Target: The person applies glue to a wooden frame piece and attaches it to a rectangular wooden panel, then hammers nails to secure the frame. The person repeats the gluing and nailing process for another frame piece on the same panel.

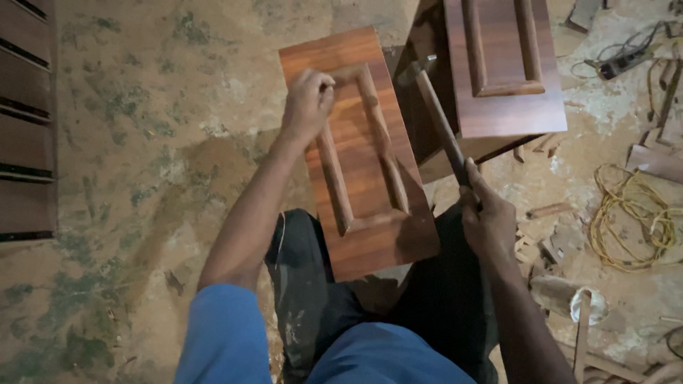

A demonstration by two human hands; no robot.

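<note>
Blue sleeves (pixel 226 334) are filling the bottom edge nearest the camera, and dark trousers (pixel 313 284) are showing just beyond them where the person is sitting over the floor (pixel 142 142). A reddish-brown wooden door panel (pixel 359 153) is lying across the knees and tilting away from the person, a raised rectangular moulding frame (pixel 363 146) sitting on its face.

The right hand (pixel 487 220) is closing its grip around the lower end of a hammer handle (pixel 441 128). From that grip the handle is running up and to the left, ending in the hammer head (pixel 414 70), which is hanging just beside the panel's upper right edge, above the dark gap there. Whether it is touching the wood cannot be told.

The left hand (pixel 307 105) is pinching narrowly at the frame's top left corner, fingertips pressing on the moulding. What the fingers are pinching is too small to make out.

Beyond the right grip a second panel (pixel 505 67) with the same moulding is resting farther off. To the right of that grip, wood offcuts (pixel 548 227) and a coil of yellow cord (pixel 633 220) are lying on the floor, well apart from the hands.
</note>
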